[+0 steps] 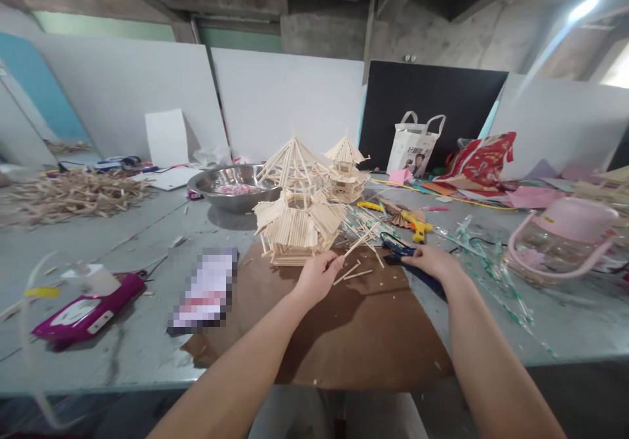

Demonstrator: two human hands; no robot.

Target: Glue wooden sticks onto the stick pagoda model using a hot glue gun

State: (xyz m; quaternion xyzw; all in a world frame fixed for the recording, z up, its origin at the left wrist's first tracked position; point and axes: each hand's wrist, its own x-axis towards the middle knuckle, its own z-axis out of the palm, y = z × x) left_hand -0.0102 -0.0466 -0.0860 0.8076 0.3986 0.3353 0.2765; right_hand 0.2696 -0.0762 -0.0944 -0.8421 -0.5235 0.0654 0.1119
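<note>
My left hand (pixel 319 278) is closed in a pinch on a thin wooden stick (pixel 361 239), which points up and to the right. Right in front of it stands a pavilion model (pixel 299 226) built of pale sticks, with a layered lower roof and an open-ribbed peak. My right hand (pixel 435 263) has its fingers closed on a dark blue tool (pixel 425 280), whose kind I cannot make out. Several short loose sticks (pixel 358 274) lie between the hands on a brown board (pixel 354 334).
Behind the model are a steel bowl (pixel 230 193) and a smaller stick pavilion (pixel 346 170). A yellow glue gun (pixel 417 226) lies beyond my right hand. A pink-lidded jug (pixel 563 242) stands right; a phone (pixel 205 291) and purple power strip (pixel 91 311) lie left.
</note>
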